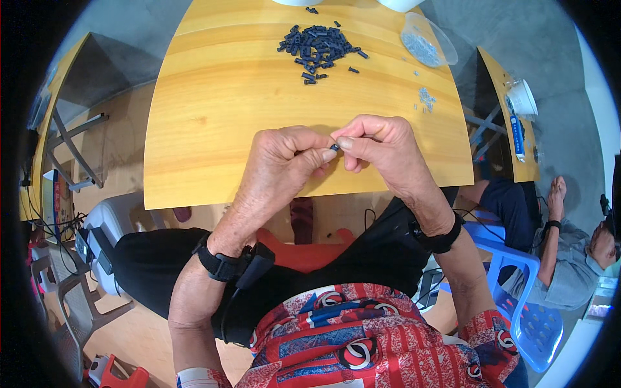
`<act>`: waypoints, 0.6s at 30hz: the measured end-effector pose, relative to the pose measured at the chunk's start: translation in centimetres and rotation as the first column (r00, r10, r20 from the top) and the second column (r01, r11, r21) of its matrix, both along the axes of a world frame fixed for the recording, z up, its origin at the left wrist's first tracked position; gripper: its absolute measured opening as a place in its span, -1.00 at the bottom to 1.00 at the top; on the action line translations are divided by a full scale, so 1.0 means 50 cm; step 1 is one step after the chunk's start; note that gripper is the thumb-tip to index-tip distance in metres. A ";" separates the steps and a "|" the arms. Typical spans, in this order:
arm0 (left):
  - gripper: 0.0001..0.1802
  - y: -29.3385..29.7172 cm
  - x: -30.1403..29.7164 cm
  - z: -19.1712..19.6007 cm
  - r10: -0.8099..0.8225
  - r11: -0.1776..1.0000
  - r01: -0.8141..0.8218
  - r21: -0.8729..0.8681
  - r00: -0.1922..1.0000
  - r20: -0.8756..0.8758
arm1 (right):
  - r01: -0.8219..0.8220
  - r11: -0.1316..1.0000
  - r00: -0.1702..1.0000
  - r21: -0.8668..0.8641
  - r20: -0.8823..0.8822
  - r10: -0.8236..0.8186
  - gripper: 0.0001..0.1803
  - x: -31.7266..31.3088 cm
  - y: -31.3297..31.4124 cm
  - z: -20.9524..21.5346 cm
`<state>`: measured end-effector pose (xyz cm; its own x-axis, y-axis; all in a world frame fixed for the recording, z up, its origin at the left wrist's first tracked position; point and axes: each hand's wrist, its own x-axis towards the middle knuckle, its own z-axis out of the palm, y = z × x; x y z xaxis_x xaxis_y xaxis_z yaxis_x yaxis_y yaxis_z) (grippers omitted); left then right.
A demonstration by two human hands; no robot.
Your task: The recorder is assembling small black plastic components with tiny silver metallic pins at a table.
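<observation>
Small dark plastic piece (334,147) pinched btwn fingertips of left hand (284,161) & right hand (381,145), both clamped on it above near edge of wooden table (213,123), w/ pile of dark pieces (318,46) farther back.

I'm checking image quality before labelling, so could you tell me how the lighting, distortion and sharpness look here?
Head view: even, soft light, with faint shadows under the hands on the wooden table; strong fisheye bending of the table edges and a black rim; the small dark part pinched between left hand and right hand is too tiny to resolve.
</observation>
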<state>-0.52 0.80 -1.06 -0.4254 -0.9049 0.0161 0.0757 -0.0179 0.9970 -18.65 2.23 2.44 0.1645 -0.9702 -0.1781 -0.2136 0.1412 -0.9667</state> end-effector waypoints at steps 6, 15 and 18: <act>-0.92 -0.001 0.001 -0.005 -0.003 0.999 0.003 -0.038 1.000 0.017 | -0.002 1.000 0.999 -0.005 -0.044 0.002 -0.88 0.004 0.005 0.003; -0.92 -0.001 -0.001 -0.004 0.008 0.999 -0.007 -0.035 0.999 0.031 | -0.032 0.972 0.990 -0.234 -0.143 -0.002 -0.94 0.021 0.003 -0.005; -0.92 -0.003 -0.002 -0.005 0.013 1.000 -0.014 0.028 1.000 0.020 | -0.051 0.963 0.982 -0.264 -0.191 0.000 -0.96 0.026 -0.001 -0.003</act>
<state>-0.64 0.66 -1.31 -0.4131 -0.9105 -0.0177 0.0563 -0.0449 0.9974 -17.38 2.20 2.29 0.1786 -0.9823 0.0561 -0.3948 -0.1238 -0.9104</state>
